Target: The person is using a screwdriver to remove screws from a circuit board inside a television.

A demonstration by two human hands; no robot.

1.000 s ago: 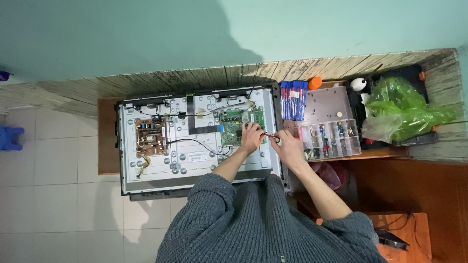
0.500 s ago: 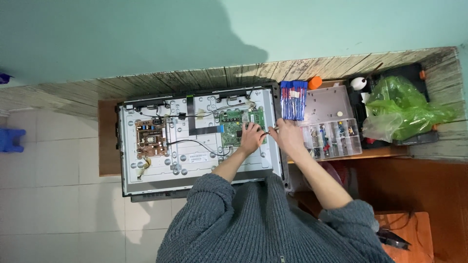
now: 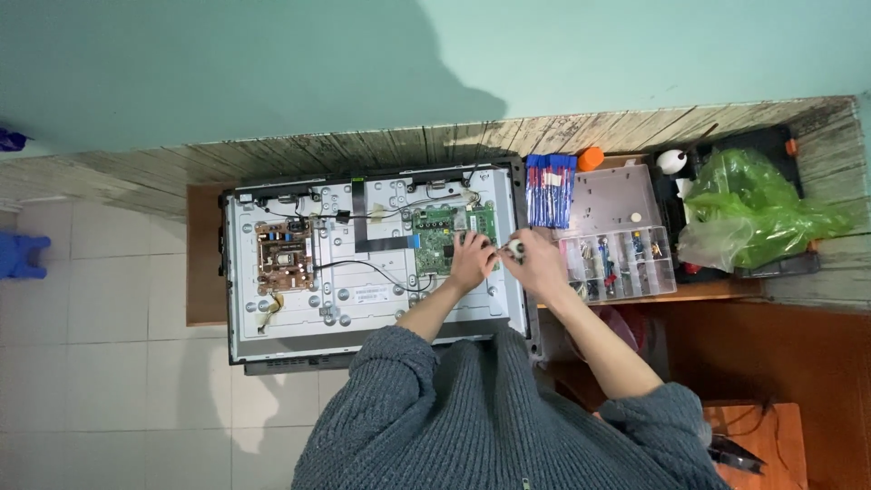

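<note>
- Over the open back of the television [image 3: 363, 308], at its right end: left hand [image 3: 472, 263] laid flat on the green circuit board [image 3: 442, 240], fingers spread apart and pressing near the board's right edge, clamped on nothing.
- Just right of that board, above the television's right edge: right hand [image 3: 535, 265] closed around a small tool with a pale round end [image 3: 516, 247], tip pointing toward the left hand; kind of tool too small to tell.
- Toward the left end of the television: brown circuit board [image 3: 279, 257], joined to the green one by black cables [image 3: 363, 265] running across the grey metal plate.
- Beside the television on the right, near the right hand: clear plastic parts box [image 3: 617, 245], lid open, small bits sorted in its compartments.
- Between the television and the parts box, at the far side: bundle of blue-handled tools [image 3: 549, 188], with an orange cap [image 3: 591, 158] just past it.
- Further right of the television, beyond the parts box: green plastic bag [image 3: 758, 204] in a black tray.
- Below the television: grey knitted sleeves and back of the person filling the near edge.
</note>
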